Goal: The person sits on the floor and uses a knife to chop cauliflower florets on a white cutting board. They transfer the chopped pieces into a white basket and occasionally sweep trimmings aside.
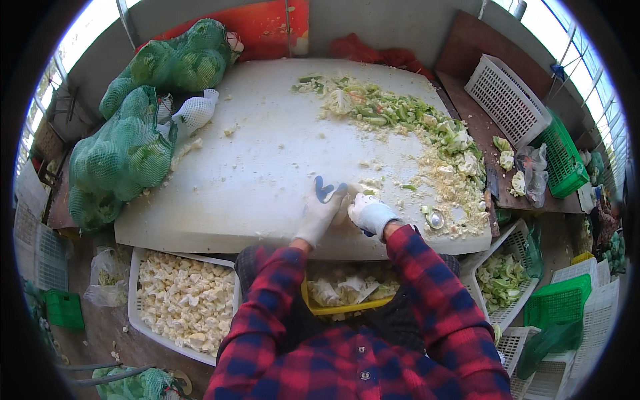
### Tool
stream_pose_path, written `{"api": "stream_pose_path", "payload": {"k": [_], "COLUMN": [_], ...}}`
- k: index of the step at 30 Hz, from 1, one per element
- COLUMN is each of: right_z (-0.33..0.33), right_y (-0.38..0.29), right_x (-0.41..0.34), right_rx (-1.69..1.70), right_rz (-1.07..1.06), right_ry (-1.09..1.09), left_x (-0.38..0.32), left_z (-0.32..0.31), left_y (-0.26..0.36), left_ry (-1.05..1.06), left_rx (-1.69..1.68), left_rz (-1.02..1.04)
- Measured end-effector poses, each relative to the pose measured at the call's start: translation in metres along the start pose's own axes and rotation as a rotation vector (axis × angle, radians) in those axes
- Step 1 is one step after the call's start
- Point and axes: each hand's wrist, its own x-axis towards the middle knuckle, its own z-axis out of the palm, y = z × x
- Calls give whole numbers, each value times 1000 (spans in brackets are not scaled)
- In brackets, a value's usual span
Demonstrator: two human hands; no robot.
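Observation:
Both hands wear white work gloves with blue patches and meet over the front of a white tabletop (240, 165). My left hand (322, 210) has its thumb and a finger raised apart; whether it holds anything at the blurred spot between the hands is hidden. My right hand (371, 214) is curled close beside it, its fingers bent; what it grips cannot be made out. Small pale cauliflower crumbs lie just beyond the hands. To the right, a round shiny metal piece (436, 219) lies among the crumbs. Cauliflower leaves and trimmings (400, 112) form a long heap along the back right.
Green net sacks of cauliflower (120, 150) stand at the left. A white crate rim (134, 295) surrounds cut florets at lower left. Below the table edge, between the legs, is a yellow crate (350, 308). White (507, 100) and green (562, 155) crates are at right, with a leaf-filled crate (520, 295) below.

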Motion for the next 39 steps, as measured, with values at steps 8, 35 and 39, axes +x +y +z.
{"api": "stream_pose_path", "payload": {"k": [8,35,39], "right_z": [19,63,70], "right_y": [36,-56,-62], "right_x": [-4,-2,-20], "right_rx": [988,690,229], "right_rz": [289,-63,-350], "right_ry": [109,285,419], "left_x": [-3,-28,-28], "left_z": [-21,-100,-102], "left_y": [19,25,23], "left_ry": [-49,163,169], "left_rx": [-61,190,219], "left_rz": [-10,-4,26]}}
